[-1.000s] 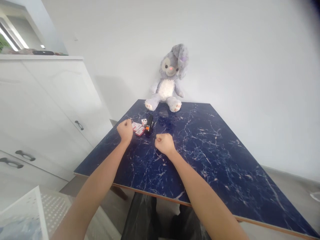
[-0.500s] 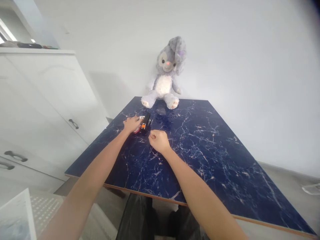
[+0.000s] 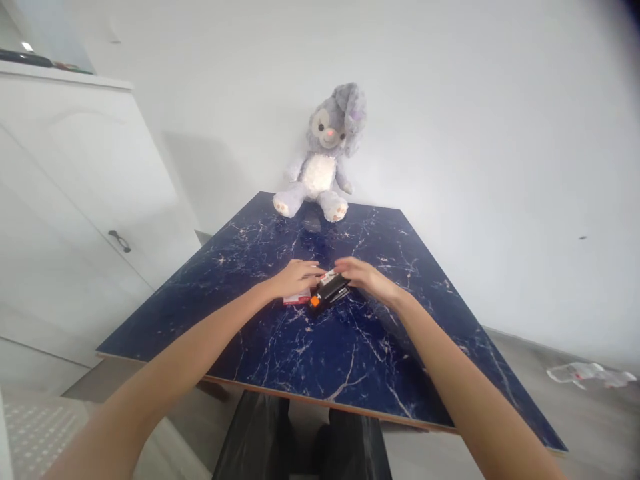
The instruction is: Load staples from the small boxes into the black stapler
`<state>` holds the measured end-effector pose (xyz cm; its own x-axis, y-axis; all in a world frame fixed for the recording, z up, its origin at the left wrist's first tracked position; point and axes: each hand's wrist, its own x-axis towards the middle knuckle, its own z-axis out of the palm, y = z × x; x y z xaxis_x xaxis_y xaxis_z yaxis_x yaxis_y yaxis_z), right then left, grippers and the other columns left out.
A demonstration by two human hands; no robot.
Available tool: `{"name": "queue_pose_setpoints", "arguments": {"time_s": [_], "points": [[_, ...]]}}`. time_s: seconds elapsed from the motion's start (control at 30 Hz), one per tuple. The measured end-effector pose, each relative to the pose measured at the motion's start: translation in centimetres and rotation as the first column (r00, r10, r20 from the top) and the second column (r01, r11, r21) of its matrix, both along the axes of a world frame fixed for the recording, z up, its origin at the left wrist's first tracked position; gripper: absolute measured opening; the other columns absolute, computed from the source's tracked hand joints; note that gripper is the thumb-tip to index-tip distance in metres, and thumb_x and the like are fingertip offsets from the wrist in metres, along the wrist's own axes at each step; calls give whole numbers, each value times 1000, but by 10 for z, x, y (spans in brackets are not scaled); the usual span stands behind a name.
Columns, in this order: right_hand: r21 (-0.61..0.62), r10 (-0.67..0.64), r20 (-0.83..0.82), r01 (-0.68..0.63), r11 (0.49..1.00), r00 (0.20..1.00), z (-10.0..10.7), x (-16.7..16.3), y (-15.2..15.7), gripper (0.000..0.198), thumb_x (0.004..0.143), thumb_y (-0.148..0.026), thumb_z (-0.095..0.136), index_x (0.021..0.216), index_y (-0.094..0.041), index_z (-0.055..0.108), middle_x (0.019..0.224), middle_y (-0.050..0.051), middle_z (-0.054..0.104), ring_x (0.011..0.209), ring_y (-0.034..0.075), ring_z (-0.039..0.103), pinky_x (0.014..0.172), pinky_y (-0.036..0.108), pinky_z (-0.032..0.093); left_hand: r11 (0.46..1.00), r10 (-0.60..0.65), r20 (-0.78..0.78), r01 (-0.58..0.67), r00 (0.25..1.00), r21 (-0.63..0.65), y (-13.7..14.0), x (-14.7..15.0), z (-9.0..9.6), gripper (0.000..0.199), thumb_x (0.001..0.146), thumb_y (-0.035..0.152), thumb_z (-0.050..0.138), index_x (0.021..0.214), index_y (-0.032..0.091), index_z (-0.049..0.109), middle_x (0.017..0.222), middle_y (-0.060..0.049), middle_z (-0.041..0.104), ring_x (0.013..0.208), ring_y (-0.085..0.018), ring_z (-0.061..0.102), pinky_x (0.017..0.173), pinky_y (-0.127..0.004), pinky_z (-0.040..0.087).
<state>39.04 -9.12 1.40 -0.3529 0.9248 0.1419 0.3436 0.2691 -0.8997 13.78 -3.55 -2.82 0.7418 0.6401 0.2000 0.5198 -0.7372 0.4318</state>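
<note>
A black stapler (image 3: 331,291) with an orange end lies slantwise on the dark blue marbled table (image 3: 300,360), its orange end towards me. A white packet with dark print (image 3: 327,276) shows just behind it, and a red-and-white box (image 3: 296,297) lies to its left. My left hand (image 3: 297,277) rests over the red-and-white box, fingers stretched out towards the stapler. From the other side, my right hand (image 3: 366,277) reaches to the stapler's far end with its fingers extended. Whether those fingertips touch it I cannot tell.
A grey plush rabbit (image 3: 321,160) sits at the table's far edge against the white wall. White cabinets (image 3: 75,200) stand on the left. Clear plastic items (image 3: 590,375) lie on the floor at right. The table's front edge is close to my legs.
The stapler has come nearer and to the right and has turned. My left hand has moved right and nearer. My right hand has gone from a fist to extended fingers beside the stapler.
</note>
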Motion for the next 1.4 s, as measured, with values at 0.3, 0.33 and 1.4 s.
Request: {"name": "queue_pose_setpoints", "arguments": {"time_s": [0.3,0.33,1.4], "points": [[58,58,123,-66,996,991,-12,6,-29,40,73,-38,80,106,-20,66,104,4,68,86,18,65,79,33,53,957,211,164,-238,964,167,9,-24,14,38,101,32,38,110,22,74,116,-8,74,119,-26,62,105,-43,39],[106,15,139,-30,994,990,-16,4,-26,38,73,-39,80,103,-20,66,100,4,67,82,17,64,75,32,52,949,225,162,-254,961,187,10,-27,19,38,101,33,39,102,21,75,109,-8,75,110,-25,65,100,-41,42],[700,-252,146,80,710,957,-18,-6,-33,28,93,-37,65,120,-28,67,119,7,71,109,27,65,97,48,52,851,121,486,162,866,-500,-32,-7,56,45,75,39,80,116,23,71,136,-13,59,99,-25,68,77,-36,60]]}}
